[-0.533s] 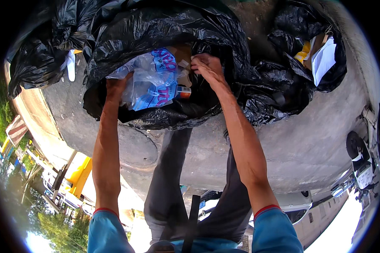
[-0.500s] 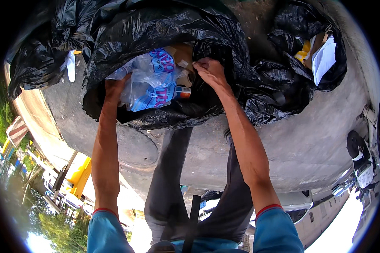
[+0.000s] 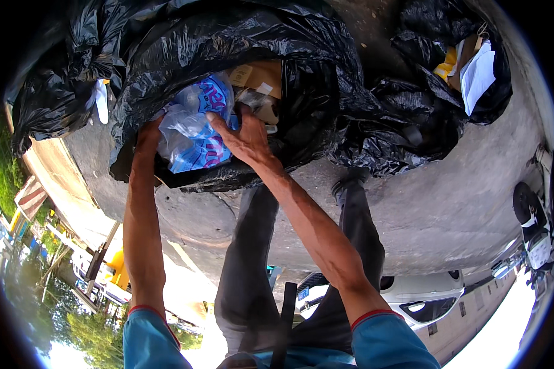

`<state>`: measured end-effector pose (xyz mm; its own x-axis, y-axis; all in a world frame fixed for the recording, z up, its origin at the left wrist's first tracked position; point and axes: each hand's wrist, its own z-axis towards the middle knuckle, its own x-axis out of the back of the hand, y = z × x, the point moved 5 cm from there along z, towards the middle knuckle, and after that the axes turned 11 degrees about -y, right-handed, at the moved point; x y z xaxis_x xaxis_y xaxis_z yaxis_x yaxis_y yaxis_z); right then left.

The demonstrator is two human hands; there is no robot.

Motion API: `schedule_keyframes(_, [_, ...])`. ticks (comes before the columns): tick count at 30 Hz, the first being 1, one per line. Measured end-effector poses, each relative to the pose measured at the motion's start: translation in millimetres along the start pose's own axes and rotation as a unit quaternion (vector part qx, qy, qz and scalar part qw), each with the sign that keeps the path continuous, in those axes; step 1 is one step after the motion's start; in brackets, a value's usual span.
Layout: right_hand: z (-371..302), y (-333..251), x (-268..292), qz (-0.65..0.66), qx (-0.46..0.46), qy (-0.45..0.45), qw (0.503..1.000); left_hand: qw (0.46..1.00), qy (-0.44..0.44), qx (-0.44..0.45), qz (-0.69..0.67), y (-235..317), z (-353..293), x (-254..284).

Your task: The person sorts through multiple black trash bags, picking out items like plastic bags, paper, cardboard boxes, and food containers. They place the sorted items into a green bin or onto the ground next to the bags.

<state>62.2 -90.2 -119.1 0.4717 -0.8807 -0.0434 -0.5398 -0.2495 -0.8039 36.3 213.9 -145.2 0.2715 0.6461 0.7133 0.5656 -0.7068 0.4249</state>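
Note:
A large black garbage bag lies with its mouth spread wide in front of me. Inside it is a crumpled clear plastic wrapper with blue and pink print. My left hand is at the left of the mouth against the wrapper's edge, its fingers mostly hidden. Over the wrapper's right side reaches my right hand, thumb and fingers apart, the thumb on or just above the film. Beyond its fingertips lie brown cardboard and other rubbish in shadow.
Another black bag stands at the far left with a white piece sticking out. At the right, a black bag holds white papers and something yellow. Grey pavement lies under my legs. A white car and a motorbike are around.
My right hand has left the bag's right inner side and moved left onto the wrapper. The wrapper is bunched further left, baring more cardboard. The orange and blue box is now mostly hidden.

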Motion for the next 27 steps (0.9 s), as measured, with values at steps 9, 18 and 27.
schedule_keyframes(9, [20.8,-85.0,-40.8,0.034,0.137,0.021,0.990,0.992,-0.047,-0.011,-0.114,3.5,-25.7,44.4])
schedule_keyframes(18, [21.0,-181.9,-31.5,-0.186,0.232,0.009,0.955,0.922,-0.107,-0.005,-0.373,22.3,-36.3,80.9])
schedule_keyframes(27, [-39.8,-160.5,-49.2,-0.213,0.206,0.032,0.954,0.880,-0.088,0.030,-0.467,17.1,-71.4,48.0])
